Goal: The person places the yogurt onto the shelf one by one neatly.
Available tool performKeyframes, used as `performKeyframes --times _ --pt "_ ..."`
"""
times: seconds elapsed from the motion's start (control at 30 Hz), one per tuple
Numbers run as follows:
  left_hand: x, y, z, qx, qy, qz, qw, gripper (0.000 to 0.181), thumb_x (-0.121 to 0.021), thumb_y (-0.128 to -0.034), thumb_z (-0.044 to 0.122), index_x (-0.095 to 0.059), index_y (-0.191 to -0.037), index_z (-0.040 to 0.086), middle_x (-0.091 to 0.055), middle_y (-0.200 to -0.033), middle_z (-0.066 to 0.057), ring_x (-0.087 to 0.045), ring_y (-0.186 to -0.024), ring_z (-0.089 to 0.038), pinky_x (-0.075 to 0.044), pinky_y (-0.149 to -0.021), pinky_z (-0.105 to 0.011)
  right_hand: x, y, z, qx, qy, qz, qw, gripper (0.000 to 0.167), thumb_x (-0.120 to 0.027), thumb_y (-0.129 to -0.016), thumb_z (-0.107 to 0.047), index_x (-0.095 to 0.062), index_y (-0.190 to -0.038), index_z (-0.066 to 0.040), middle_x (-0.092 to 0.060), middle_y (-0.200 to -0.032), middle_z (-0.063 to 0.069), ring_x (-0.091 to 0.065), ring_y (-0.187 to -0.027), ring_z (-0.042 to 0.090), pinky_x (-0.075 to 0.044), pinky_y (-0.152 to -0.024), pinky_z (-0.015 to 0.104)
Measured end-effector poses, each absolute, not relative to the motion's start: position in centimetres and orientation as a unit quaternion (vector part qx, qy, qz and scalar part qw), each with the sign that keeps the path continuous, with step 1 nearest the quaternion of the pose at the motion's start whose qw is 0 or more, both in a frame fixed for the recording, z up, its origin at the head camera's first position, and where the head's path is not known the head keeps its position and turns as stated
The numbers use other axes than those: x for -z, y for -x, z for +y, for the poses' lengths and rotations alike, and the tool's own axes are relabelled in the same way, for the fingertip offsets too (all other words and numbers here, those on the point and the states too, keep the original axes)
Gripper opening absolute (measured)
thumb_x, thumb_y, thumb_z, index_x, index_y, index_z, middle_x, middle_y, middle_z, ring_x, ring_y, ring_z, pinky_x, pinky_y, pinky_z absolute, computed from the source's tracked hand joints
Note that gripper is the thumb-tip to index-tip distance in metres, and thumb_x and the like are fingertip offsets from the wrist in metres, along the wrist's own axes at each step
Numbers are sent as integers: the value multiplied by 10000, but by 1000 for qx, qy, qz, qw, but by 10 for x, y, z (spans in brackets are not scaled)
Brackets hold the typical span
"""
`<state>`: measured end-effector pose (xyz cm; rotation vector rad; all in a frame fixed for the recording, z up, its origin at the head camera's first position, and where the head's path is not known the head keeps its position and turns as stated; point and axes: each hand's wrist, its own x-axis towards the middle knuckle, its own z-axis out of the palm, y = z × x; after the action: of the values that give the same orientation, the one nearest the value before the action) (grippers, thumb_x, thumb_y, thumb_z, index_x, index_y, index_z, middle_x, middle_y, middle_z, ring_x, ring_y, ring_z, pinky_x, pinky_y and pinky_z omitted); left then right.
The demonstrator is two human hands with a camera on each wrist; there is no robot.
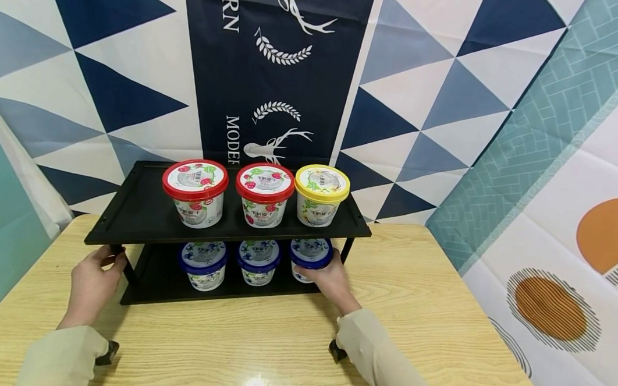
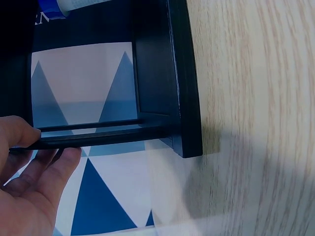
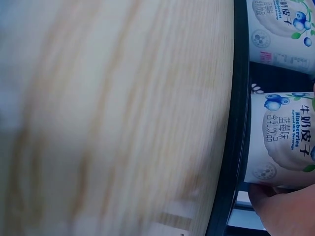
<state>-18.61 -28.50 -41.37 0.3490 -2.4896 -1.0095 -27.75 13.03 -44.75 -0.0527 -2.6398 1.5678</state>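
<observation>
A black two-tier shelf (image 1: 129, 215) stands on the wooden table. At its left end my left hand (image 1: 91, 281) pinches the upright post (image 2: 108, 138), thumb on one side and fingers on the other. On the lower tier three blue-lidded tubs of blueberry milk drink stand in a row: a left tub (image 1: 203, 264), a middle tub (image 1: 258, 262) and a right tub (image 1: 310, 252). My right hand (image 1: 330, 280) holds the right tub, which still stands on the tier. In the right wrist view its thumb (image 3: 263, 194) lies against this tub's side; the other fingers are mostly hidden.
On the upper tier stand two red-lidded tubs, one on the left (image 1: 195, 193) and one in the middle (image 1: 264, 195), plus a yellow-lidded tub (image 1: 321, 195) on the right. A patterned cloth (image 1: 397, 104) hangs behind the shelf. The upper tier overhangs the lower tubs.
</observation>
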Motion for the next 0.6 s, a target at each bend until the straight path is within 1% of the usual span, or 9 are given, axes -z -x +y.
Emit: performKeyframes --times 0.27,0.6 --pt "414 187 -285 362 -124 -896 223 307 -457 -948 148 -601 -1125 -57 -589 -1140 -301 -591 -1022 -433 -339 -538 -83 450 280 130 -504 14 -863 31 1027 -854 -593 -414 -314 -1389 -55 -517 -1279 140 -532 -1172 298 -416 -987 446" --pt "415 187 -286 367 -132 -897 210 325 -451 -958 171 -589 -1150 -51 -576 -1165 -298 -576 -1047 -433 -344 -543 -95 450 281 130 -506 19 -862 17 1065 -846 -599 -437 -278 -1411 -47 -507 -1296 151 -525 -1184 303 -412 -993 452"
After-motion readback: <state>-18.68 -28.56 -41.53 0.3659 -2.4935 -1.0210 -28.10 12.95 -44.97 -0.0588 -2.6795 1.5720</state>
